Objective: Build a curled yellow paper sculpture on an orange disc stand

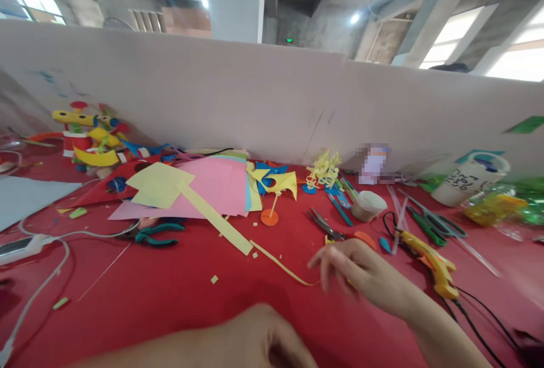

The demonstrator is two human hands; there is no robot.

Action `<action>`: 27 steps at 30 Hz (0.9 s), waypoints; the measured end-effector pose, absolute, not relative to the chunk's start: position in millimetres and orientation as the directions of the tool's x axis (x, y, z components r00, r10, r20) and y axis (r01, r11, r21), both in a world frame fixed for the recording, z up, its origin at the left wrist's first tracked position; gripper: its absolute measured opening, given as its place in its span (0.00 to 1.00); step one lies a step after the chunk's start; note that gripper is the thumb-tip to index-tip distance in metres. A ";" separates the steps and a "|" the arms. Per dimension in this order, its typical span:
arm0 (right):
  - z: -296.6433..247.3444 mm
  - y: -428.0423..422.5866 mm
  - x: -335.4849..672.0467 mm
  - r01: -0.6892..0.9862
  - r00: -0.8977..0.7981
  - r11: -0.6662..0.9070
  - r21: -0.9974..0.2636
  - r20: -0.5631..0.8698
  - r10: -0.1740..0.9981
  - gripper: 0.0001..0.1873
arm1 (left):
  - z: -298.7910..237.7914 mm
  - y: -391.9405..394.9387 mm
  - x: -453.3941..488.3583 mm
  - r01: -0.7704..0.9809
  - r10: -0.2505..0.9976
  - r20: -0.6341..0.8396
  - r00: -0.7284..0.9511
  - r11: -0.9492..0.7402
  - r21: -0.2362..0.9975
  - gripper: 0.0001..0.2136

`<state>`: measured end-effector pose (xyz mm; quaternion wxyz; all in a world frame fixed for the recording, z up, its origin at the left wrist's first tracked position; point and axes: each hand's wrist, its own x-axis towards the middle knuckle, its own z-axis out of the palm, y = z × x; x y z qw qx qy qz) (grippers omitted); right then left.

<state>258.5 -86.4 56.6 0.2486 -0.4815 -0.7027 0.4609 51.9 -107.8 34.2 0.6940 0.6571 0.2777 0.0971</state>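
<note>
My right hand hovers over the table at right of centre, its fingers loosely bent, apart and slightly blurred; I see nothing held in it. Just behind it lies a pair of scissors, blades toward the far left, handles hidden by the hand. A thin curled strip of yellow paper ends near my right fingertips. My left hand is at the bottom centre, back turned up, with its fingers out of sight. Ahead of it, a long yellow paper strip leads to yellow paper sheets on a pink paper stack.
Teal-handled pliers and a white cable lie left. A yellow glue gun, a paper cup and green-handled scissors are on the right. An orange-based paper piece stands midtable. A white partition closes the back.
</note>
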 end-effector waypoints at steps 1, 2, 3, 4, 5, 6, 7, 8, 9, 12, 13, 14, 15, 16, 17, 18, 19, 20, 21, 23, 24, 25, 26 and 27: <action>56.8 -88.0 258.1 0.373 -0.490 0.121 -0.920 -0.085 0.867 0.30 | 32.0 -105.4 49.6 0.214 0.544 -0.292 0.787 0.205 0.955 0.13; 57.0 -88.5 257.4 0.280 -0.547 0.096 -0.955 -0.077 0.834 0.30 | 29.5 -102.0 47.7 0.186 0.581 -0.320 0.749 0.279 0.942 0.13; 56.9 -88.0 256.3 0.177 -0.585 0.036 -0.983 -0.076 0.808 0.29 | 27.0 -97.7 46.3 0.154 0.646 -0.334 0.686 0.321 0.935 0.13; 56.3 -86.7 254.8 0.070 -0.608 -0.046 -0.996 -0.079 0.790 0.28 | 25.0 -92.9 45.5 0.127 0.714 -0.327 0.619 0.320 0.939 0.14; 55.4 -85.2 253.1 -0.034 -0.621 -0.138 -0.990 -0.087 0.779 0.26 | 23.8 -87.8 45.1 0.108 0.776 -0.329 0.538 0.323 0.940 0.18; 54.2 -83.7 251.4 -0.128 -0.633 -0.223 -0.966 -0.094 0.768 0.26 | 23.7 -83.1 45.0 0.098 0.822 -0.324 0.469 0.316 0.944 0.20; 53.0 -82.3 250.1 -0.201 -0.646 -0.290 -0.936 -0.096 0.757 0.25 | 24.4 -79.1 45.1 0.086 0.853 -0.310 0.419 0.303 0.949 0.20; 52.1 -81.2 249.3 -0.247 -0.661 -0.335 -0.909 -0.096 0.745 0.25 | 25.9 -75.9 45.3 0.068 0.867 -0.299 0.399 0.297 0.952 0.20; 51.6 -80.6 249.1 -0.276 -0.670 -0.360 -0.891 -0.090 0.737 0.25 | 27.7 -73.8 45.5 0.048 0.871 -0.283 0.401 0.289 0.956 0.19; 52.5 -80.1 251.1 -0.315 -0.678 -0.383 -0.868 -0.076 0.731 0.27 | 32.5 -71.8 46.3 0.001 0.861 -0.241 0.447 0.269 0.963 0.14; 53.1 -80.2 252.3 -0.313 -0.680 -0.387 -0.867 -0.079 0.729 0.29 | 33.0 -71.8 46.6 -0.001 0.862 -0.226 0.453 0.254 0.967 0.13; 53.8 -80.4 253.4 -0.308 -0.683 -0.389 -0.868 -0.083 0.725 0.30 | 32.9 -71.7 46.9 0.006 0.864 -0.214 0.455 0.237 0.972 0.12; 54.4 -80.5 254.5 -0.302 -0.688 -0.391 -0.869 -0.085 0.721 0.30 | 32.2 -71.5 47.2 0.016 0.868 -0.199 0.456 0.216 0.976 0.12; 54.8 -80.6 255.5 -0.299 -0.692 -0.392 -0.870 -0.085 0.717 0.31 | 31.1 -71.0 47.5 0.027 0.871 -0.182 0.456 0.190 0.981 0.11; 55.2 -80.6 256.4 -0.297 -0.696 -0.393 -0.870 -0.084 0.713 0.31 | 29.8 -70.3 47.9 0.039 0.875 -0.160 0.457 0.160 0.986 0.09; 55.5 -80.6 257.2 -0.297 -0.700 -0.394 -0.870 -0.082 0.709 0.32 | 28.6 -69.6 48.4 0.053 0.880 -0.135 0.456 0.124 0.991 0.08; 55.8 -80.5 257.8 -0.299 -0.705 -0.395 -0.869 -0.079 0.705 0.32 | 27.6 -69.0 49.0 0.071 0.885 -0.105 0.453 0.082 0.994 0.08; 56.0 -80.5 258.3 -0.301 -0.710 -0.398 -0.867 -0.075 0.701 0.32 | 26.9 -68.6 49.8 0.091 0.890 -0.073 0.450 0.036 0.995 0.08; 56.3 -80.6 258.6 -0.305 -0.715 -0.401 -0.864 -0.071 0.696 0.32 | 26.7 -68.5 50.6 0.114 0.892 -0.038 0.450 -0.015 0.993 0.08; 56.8 -81.3 258.7 -0.313 -0.726 -0.407 -0.858 -0.060 0.685 0.32 | 27.5 -69.0 52.7 0.171 0.889 0.028 0.457 -0.119 0.978 0.08; 57.0 -81.9 258.4 -0.317 -0.732 -0.410 -0.855 -0.055 0.680 0.32 | 28.2 -69.4 53.8 0.205 0.886 0.056 0.461 -0.168 0.964 0.07; 57.4 -82.7 257.9 -0.316 -0.736 -0.413 -0.854 -0.054 0.675 0.32 | 29.1 -69.7 54.7 0.241 0.882 0.082 0.465 -0.215 0.946 0.04; 57.8 -83.6 257.3 -0.312 -0.740 -0.416 -0.854 -0.056 0.670 0.32 | 30.1 -69.9 55.5 0.275 0.877 0.109 0.468 -0.261 0.925 0.01; 58.5 -84.5 257.0 -0.305 -0.743 -0.417 -0.856 -0.060 0.667 0.33 | 31.1 -69.8 56.0 0.303 0.871 0.137 0.472 -0.305 0.903 0.02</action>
